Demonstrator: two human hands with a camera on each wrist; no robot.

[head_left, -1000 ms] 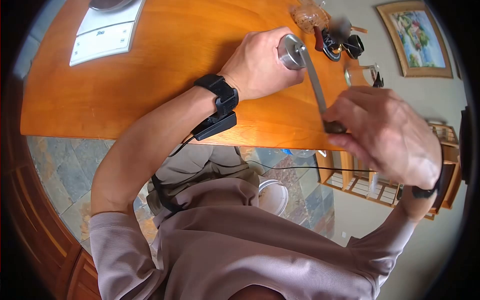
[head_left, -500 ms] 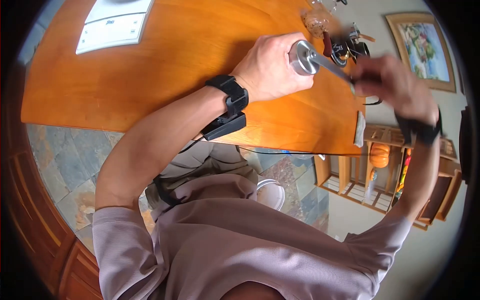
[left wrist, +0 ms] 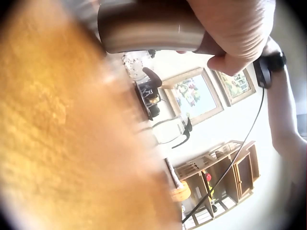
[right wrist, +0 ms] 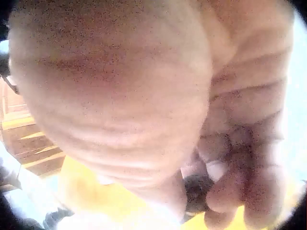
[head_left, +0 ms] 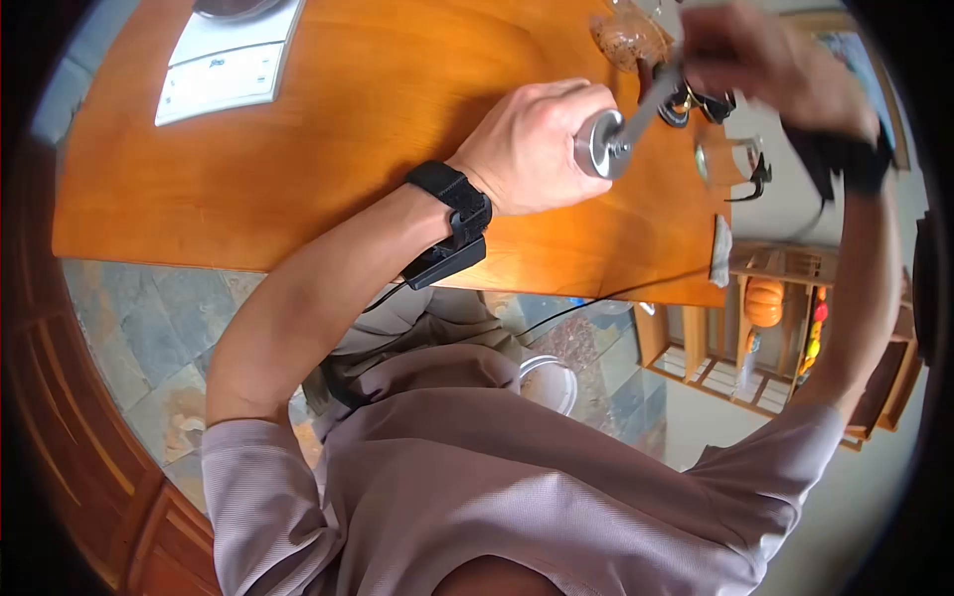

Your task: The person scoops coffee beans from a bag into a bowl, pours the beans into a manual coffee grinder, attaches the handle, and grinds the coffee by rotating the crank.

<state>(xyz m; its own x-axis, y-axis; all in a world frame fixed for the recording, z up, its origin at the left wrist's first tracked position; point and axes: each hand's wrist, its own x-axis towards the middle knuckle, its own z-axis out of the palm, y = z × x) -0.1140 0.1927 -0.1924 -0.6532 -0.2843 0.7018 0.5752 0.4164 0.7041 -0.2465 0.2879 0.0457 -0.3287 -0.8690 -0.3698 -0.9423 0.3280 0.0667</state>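
In the head view my left hand [head_left: 542, 149] is wrapped round the metal body of a hand coffee grinder [head_left: 598, 147], whose round top faces the camera. A flat crank handle [head_left: 651, 107] runs from that top up to the right, slightly blurred. At its far end my right hand [head_left: 765, 65] grips the knob, mostly hidden in the head view. In the right wrist view curled fingers and thumb close round the dark knob [right wrist: 195, 191]. The left wrist view shows the grinder's smooth cylinder [left wrist: 148, 31] above the table.
A white scale [head_left: 224, 74] lies on the wooden table [head_left: 378, 60] at the far left. Beyond the grinder are a clear bag of brown bits [head_left: 628, 42], a glass jug with a black handle [head_left: 730, 162] and a grey cloth [head_left: 720, 250]. A black cable [head_left: 596, 298] crosses the table edge.
My right hand has swung the crank from the lower right, past the right, to the upper right. The left hand keeps its grip on the grinder, which has shifted slightly down and right in view.
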